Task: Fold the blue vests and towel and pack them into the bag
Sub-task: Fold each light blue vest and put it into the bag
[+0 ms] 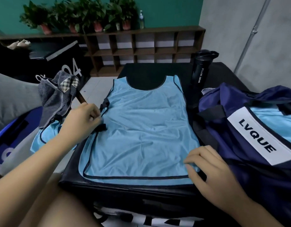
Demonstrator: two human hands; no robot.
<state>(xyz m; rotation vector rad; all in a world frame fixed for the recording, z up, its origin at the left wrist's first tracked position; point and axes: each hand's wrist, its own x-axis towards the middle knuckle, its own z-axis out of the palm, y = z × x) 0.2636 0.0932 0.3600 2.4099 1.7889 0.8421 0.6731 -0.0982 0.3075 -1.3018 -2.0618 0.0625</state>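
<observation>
A light blue vest point(141, 128) with dark trim lies spread flat on a black padded box point(125, 185), neck opening at the far end. My left hand point(82, 122) pinches the vest's left edge by the dark side strap. My right hand point(207, 164) grips the vest's near right corner. A second light blue vest point(46, 136) lies crumpled to the left, partly under my left arm. A striped grey-blue towel point(56, 95) with a plaid patch sits bunched at the left. The navy bag point(248, 128) marked LVQUE stands at the right, with light blue fabric point(272, 120) showing inside.
A black sport bottle point(200, 71) stands upright at the box's far right, beside the bag. A wooden cubby shelf point(141, 46) with potted plants and a clear bottle lines the back wall. A black box marked 04 point(43, 63) sits at the far left.
</observation>
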